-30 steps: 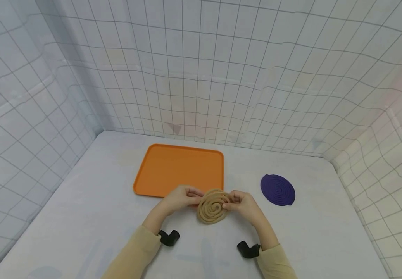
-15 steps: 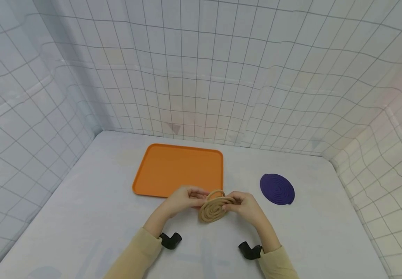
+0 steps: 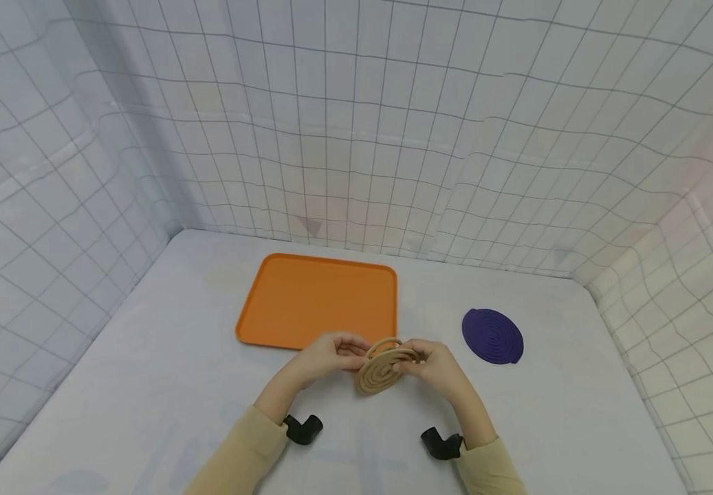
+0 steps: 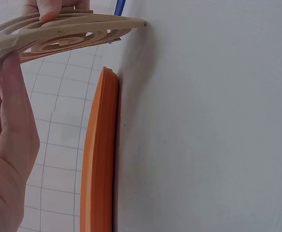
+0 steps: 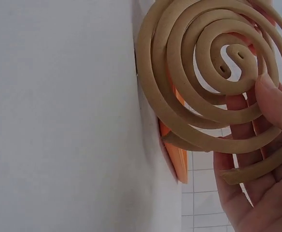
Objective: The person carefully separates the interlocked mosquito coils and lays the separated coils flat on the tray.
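A tan mosquito coil point(image 3: 376, 378), a double spiral with two inner ends, is held just in front of the tray. My left hand point(image 3: 328, 356) pinches its left rim between thumb and fingers. On the other side, my right hand point(image 3: 435, 366) grips it, with the thumb on the face near the centre and the fingers behind. One outer strand arches up from the rest at the back. In the right wrist view the rings of the coil point(image 5: 179, 104) stand apart in layers, with gaps between them. The left wrist view catches the coil point(image 4: 73, 24) nearly edge-on.
Behind the hands lies an orange tray point(image 3: 319, 299) on the white tabletop point(image 3: 554, 412). A flat purple spiral disc point(image 3: 492, 336) with two small end tabs lies to the right. Grid-patterned white curtains point(image 3: 356, 137) enclose the table's back and sides.
The coil has tipped from facing up at me to a flatter tilt, and an outer strand has lifted away at the back. Both hands keep their hold; the left has shifted slightly right.
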Tool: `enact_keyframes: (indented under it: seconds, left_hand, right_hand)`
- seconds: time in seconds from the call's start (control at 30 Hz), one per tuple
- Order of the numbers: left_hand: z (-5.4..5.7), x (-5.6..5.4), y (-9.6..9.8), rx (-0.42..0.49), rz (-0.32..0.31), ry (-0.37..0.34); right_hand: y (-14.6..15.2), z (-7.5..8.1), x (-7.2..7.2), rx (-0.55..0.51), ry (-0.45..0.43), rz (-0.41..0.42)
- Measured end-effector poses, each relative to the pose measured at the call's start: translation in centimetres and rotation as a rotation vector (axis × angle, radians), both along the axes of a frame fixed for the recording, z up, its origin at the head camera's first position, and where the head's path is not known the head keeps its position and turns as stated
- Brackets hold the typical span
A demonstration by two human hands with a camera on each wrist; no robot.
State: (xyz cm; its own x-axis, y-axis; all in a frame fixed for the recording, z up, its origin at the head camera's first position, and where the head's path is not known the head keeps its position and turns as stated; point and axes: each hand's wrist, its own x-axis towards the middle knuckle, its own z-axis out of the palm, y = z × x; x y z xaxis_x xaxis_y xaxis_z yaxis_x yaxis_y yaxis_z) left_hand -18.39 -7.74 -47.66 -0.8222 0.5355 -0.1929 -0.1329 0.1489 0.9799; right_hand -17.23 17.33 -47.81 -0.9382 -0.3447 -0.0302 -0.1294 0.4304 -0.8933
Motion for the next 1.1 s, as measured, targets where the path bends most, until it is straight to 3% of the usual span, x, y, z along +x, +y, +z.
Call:
enact_keyframes:
  seconds: [0.2,0.73,1.1]
  left_hand:
    - [-0.2,0.1,0.0,0.004,-0.021,-0.009]
    - [0.2,0.3,-0.1,0.000,-0.025,0.003]
    - [0.5,0.3,0.5,-0.067,-0.012,0.137]
  right_hand:
    - [0.3,-0.1,0.4,-0.041,-0.040,-0.024]
    - [0.9,0.1,1.1,-0.041,-0.061,0.040]
    - [0.3,0.6,1.9,0.078,0.089,0.055]
